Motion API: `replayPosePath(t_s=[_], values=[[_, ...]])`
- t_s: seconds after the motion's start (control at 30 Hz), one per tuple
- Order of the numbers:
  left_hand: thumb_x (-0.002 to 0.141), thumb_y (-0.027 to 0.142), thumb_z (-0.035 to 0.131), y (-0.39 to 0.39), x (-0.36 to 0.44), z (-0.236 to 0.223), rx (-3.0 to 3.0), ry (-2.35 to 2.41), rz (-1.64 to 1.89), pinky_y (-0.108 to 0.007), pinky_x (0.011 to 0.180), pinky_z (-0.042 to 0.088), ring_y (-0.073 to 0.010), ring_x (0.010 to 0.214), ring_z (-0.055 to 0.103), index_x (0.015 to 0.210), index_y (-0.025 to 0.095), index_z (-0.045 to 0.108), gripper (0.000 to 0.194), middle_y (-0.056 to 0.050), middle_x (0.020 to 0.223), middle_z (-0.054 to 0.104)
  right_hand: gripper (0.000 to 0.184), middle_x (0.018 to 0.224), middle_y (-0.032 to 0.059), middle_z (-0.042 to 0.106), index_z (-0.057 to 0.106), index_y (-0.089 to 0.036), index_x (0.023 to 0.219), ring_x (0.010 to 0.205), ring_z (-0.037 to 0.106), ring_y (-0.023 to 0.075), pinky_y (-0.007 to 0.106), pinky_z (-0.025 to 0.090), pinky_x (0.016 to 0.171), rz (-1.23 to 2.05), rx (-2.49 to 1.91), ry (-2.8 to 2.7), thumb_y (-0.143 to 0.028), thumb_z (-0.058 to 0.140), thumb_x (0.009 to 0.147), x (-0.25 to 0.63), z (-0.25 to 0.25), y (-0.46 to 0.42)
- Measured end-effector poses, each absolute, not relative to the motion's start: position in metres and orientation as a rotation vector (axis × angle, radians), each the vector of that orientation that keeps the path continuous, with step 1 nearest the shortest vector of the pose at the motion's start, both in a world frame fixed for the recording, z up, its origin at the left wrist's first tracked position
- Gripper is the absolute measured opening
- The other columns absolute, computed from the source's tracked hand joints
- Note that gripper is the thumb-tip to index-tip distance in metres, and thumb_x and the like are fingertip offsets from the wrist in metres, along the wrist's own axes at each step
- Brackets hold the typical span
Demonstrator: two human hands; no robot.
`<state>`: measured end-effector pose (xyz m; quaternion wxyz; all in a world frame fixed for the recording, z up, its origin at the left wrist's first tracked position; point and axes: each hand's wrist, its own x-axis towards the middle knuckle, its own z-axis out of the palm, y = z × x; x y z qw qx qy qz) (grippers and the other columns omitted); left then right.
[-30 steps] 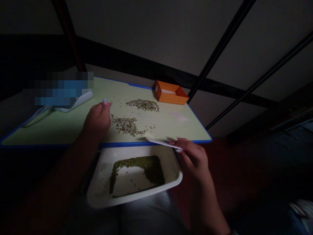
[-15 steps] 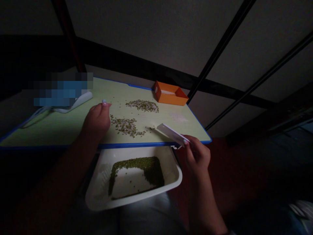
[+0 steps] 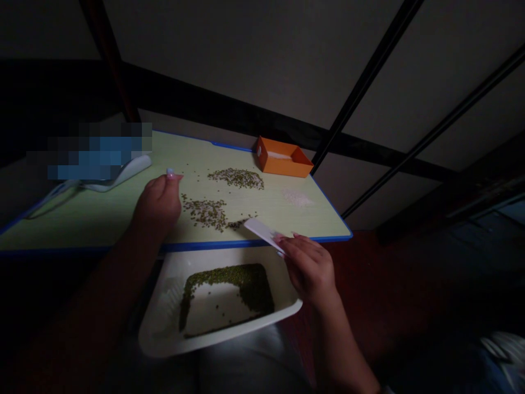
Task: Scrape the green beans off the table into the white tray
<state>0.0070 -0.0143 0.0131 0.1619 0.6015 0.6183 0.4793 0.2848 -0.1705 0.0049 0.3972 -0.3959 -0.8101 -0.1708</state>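
My right hand (image 3: 311, 265) grips a flat white scraper-like strip (image 3: 262, 231) over the table's front edge. Its far end meets a few green beans at the near pile's right side. My left hand (image 3: 159, 201) is closed, thumb up, at the left of that pile; whatever its fingers may hold is hidden. The near pile (image 3: 205, 212) mixes green beans with white grains, and a second mixed pile (image 3: 238, 178) lies behind it. Below the table edge, a white plastic basin (image 3: 221, 342) rests on my lap with green beans (image 3: 256, 287) banked along its sides.
An orange open box (image 3: 285, 158) with white grains inside stands at the table's back right. White grains (image 3: 297, 197) are scattered in front of it. A pale device with a cord (image 3: 123, 172), partly blurred out, sits on the left. The table (image 3: 118, 219) has blue edging.
My right hand and the white strip have moved left, and the strip has turned. Loose beans at the near pile's right now lie closer to it. My left hand stays closed in nearly the same place.
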Motion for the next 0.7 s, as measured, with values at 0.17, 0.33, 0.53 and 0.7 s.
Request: replayPosePath(t_s=[0.17,0.33,0.53,0.7], values=[[0.094,0.047,0.023,-0.015,0.008,0.012,1.718,1.763,1.373,-0.049,0.12,0.037,-0.0285,0.13,0.057,0.117,0.013,0.068,0.06,-0.019,0.129,0.067,0.033,0.101,0.0097,0.081,0.067,-0.019,0.121,0.095,0.078,0.0187,0.038,0.064,0.09,-0.478,-1.022,-2.042,-0.007,0.055,0.094,0.285,0.004,-0.171],[0.094,0.047,0.025,-0.014,0.008,0.01,1.711,1.765,1.375,-0.048,0.12,0.037,-0.0278,0.13,0.057,0.119,0.012,0.068,0.061,-0.02,0.131,0.067,0.03,0.104,0.0115,0.081,0.067,-0.018,0.12,0.094,0.079,0.0201,0.038,0.064,0.089,-0.535,-1.051,-2.044,-0.008,0.054,0.095,0.286,0.003,-0.171],[0.096,0.044,0.026,-0.011,0.005,0.009,1.705,1.774,1.365,-0.051,0.12,0.035,-0.0276,0.131,0.056,0.119,0.012,0.068,0.057,-0.02,0.13,0.067,0.03,0.106,0.0115,0.081,0.07,-0.02,0.119,0.092,0.079,0.0228,0.04,0.064,0.088,-0.547,-1.136,-1.995,-0.011,0.056,0.094,0.3,-0.005,-0.158],[0.099,0.049,0.031,-0.01,0.004,0.007,1.721,1.754,1.363,-0.053,0.119,0.036,-0.0235,0.132,0.055,0.119,0.015,0.065,0.052,-0.014,0.13,0.067,0.029,0.102,0.0102,0.082,0.074,-0.022,0.114,0.087,0.079,0.0237,0.039,0.065,0.08,-0.462,-1.263,-1.864,-0.015,0.053,0.095,0.316,-0.006,-0.146]])
